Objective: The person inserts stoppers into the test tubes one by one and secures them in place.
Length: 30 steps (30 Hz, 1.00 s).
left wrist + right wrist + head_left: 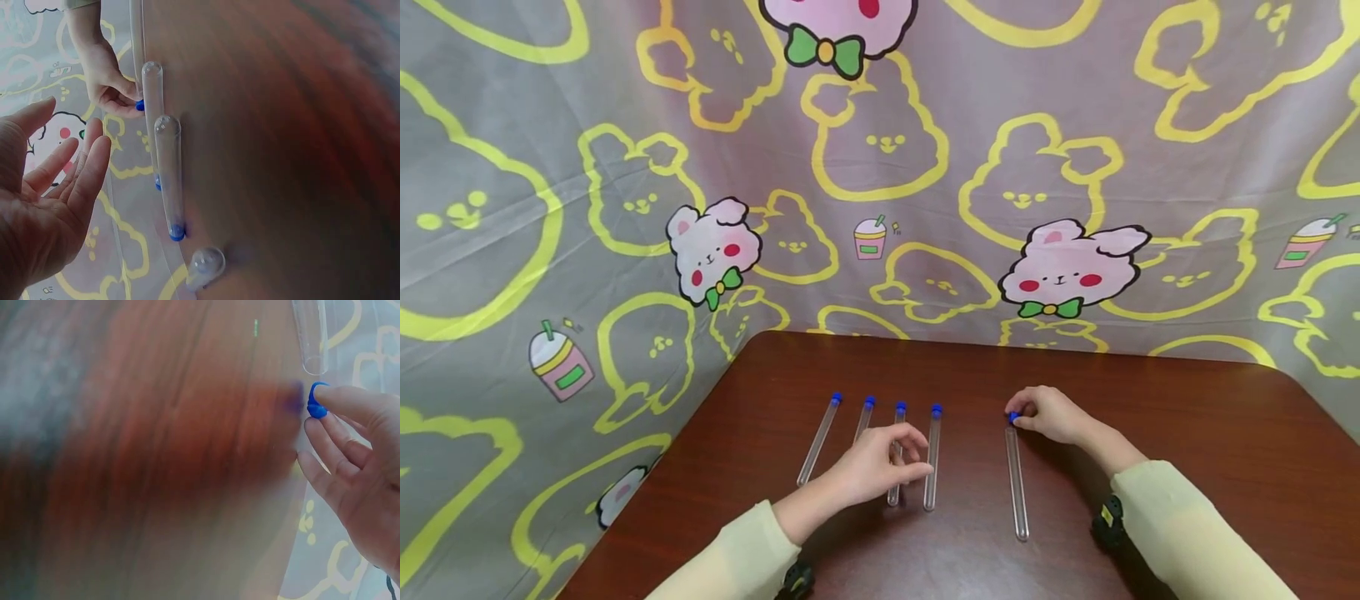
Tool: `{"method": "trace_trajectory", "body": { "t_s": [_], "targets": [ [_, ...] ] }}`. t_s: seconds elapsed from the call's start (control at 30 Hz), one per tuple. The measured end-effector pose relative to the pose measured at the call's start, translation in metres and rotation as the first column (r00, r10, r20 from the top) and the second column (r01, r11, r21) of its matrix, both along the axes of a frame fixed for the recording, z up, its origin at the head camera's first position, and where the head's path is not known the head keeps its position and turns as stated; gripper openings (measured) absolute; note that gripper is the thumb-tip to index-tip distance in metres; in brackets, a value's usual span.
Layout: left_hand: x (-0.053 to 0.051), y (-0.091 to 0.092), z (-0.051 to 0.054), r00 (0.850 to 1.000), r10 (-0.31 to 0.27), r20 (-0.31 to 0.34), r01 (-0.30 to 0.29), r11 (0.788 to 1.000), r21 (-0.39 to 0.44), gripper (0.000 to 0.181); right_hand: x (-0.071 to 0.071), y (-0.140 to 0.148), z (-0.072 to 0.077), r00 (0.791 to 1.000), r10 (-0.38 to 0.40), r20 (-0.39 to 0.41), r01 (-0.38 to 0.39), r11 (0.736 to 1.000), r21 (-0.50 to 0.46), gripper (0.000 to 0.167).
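Note:
My right hand (1051, 417) pinches a small blue cap (317, 410) between thumb and fingers. Just below it on the table lies a clear test tube (1017, 487), its mouth uncovered, with a small gap between cap and rim in the right wrist view. Over a row of blue-capped test tubes hovers my left hand (880, 462), fingers loosely bent and holding nothing. The nearest one is a capped tube (932, 467) by its thumb. This hand partly hides two other tubes. Farther left lies another capped tube (820, 442).
The tubes lie on a dark brown wooden table (1195, 400) with rounded far corners. Behind and to the left hangs a grey curtain (925, 217) printed with yellow outlines and white rabbits, close to the table's edge.

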<state>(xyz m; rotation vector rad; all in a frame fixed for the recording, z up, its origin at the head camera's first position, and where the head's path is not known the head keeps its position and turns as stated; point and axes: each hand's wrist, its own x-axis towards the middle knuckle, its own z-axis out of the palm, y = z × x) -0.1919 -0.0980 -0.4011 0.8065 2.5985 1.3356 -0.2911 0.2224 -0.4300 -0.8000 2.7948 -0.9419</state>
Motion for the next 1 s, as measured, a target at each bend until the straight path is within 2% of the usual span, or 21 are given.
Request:
{"method": "trace_trajectory", "body": {
  "t_s": [0.27,0.53,0.8,1.0],
  "targets": [
    [-0.005,0.017,0.002,0.999,-0.043,-0.009,0.042,0.999,-0.025,0.03,0.005,0.007,0.007,0.998,-0.039,-0.048,0.037,0.998,-0.057,0.015],
    [-0.011,0.036,0.003,0.994,-0.084,-0.076,0.078,0.994,-0.073,0.029,0.015,0.016,0.02,0.996,-0.034,-0.08,0.029,0.997,-0.066,0.021],
    [-0.015,0.05,0.001,0.993,-0.108,-0.044,0.104,0.99,-0.091,0.029,0.026,0.027,0.03,0.996,-0.027,-0.08,0.022,0.998,-0.064,0.022],
    [-0.019,0.065,-0.003,0.99,-0.132,-0.05,0.128,0.988,-0.082,0.026,0.035,0.035,0.033,0.996,-0.026,-0.088,0.019,0.996,-0.086,0.022]
  ]
}}
